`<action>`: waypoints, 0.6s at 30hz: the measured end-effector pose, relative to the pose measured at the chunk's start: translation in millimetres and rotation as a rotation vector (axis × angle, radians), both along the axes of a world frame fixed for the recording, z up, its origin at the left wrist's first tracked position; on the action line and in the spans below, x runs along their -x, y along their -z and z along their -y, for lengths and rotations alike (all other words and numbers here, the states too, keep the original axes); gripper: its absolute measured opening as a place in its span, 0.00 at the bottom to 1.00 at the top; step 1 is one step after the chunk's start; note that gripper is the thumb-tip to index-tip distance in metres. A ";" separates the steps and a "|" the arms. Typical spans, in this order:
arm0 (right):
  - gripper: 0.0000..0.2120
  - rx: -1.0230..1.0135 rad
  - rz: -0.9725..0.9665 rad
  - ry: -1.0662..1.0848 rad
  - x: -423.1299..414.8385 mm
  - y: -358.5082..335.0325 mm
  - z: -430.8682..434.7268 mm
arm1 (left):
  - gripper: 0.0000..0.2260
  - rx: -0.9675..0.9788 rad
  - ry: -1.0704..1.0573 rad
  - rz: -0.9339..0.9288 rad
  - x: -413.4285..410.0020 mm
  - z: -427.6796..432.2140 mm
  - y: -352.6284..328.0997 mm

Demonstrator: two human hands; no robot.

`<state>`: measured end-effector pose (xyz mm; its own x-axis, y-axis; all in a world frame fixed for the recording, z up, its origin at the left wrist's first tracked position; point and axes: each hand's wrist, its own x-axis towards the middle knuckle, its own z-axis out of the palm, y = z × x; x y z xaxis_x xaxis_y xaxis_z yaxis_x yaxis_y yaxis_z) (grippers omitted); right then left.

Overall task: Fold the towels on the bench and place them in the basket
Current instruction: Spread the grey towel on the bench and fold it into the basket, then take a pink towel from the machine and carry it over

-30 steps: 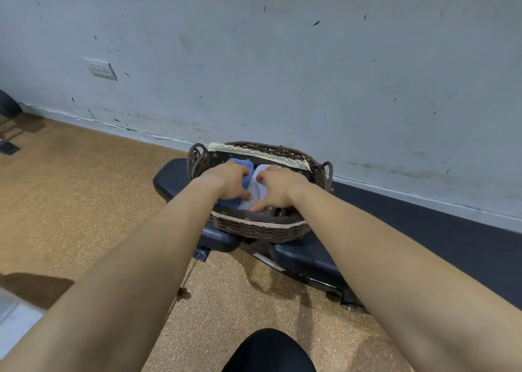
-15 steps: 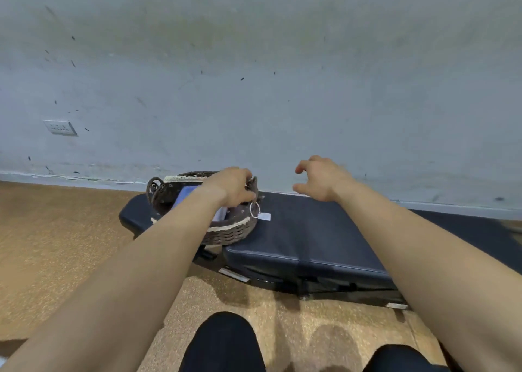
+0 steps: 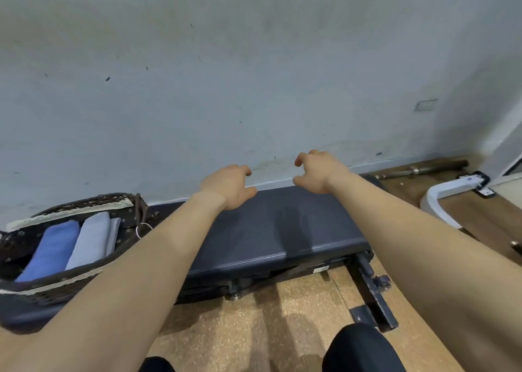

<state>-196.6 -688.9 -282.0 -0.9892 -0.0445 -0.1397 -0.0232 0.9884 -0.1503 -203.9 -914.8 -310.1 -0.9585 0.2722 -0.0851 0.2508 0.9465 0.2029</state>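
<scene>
**Towels in the basket, both hands free above the bench**

Nearest, a dark-clad knee (image 3: 364, 349) sits over the cork-coloured floor (image 3: 254, 326). Both bare forearms reach forward from there.

To the left, the wicker basket (image 3: 56, 284) stands on the end of the bench (image 3: 268, 230). In it lie the folded towels, side by side and touching: a blue towel (image 3: 50, 250) and a grey towel (image 3: 90, 238), with a paler fold just beside the grey one (whether that is a third towel I cannot tell). The padded top of the bench in view carries no cloth.

Further out, the left hand (image 3: 228, 186) and right hand (image 3: 316, 172) hover above the far edge of the pad. The fingers of each are loosely curled and grip nothing.

Such towels are probably light, soft and limp, neither slippery nor breakable. A fold likely keeps its shape only if carried from beneath or pinched along the folded edge with both hands. Lifting one by a single corner would probably let it fall open.

Beyond stands the scuffed wall (image 3: 254, 74), and a metal bar (image 3: 423, 170) lies on the floor at far right.
</scene>
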 end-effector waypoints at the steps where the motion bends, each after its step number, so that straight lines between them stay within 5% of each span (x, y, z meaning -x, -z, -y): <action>1: 0.27 -0.003 0.011 0.016 9.4 10.6 -6.2 | 0.25 0.005 0.010 0.014 12.1 -8.2 10.1; 9: 0.29 -0.070 0.151 0.078 82.4 64.3 -42.4 | 0.24 0.013 0.069 0.150 106.4 -56.4 60.8; 18: 0.29 -0.024 0.269 0.186 47.6 -113.3 -107.0 | 0.20 0.034 0.245 0.224 105.6 -121.3 -128.1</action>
<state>-244.2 -581.9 -168.6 -0.9076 0.1405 -0.3957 0.1958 0.9752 -0.1028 -309.4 -793.5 -182.0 -0.8212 0.4859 -0.2992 0.4249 0.8707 0.2478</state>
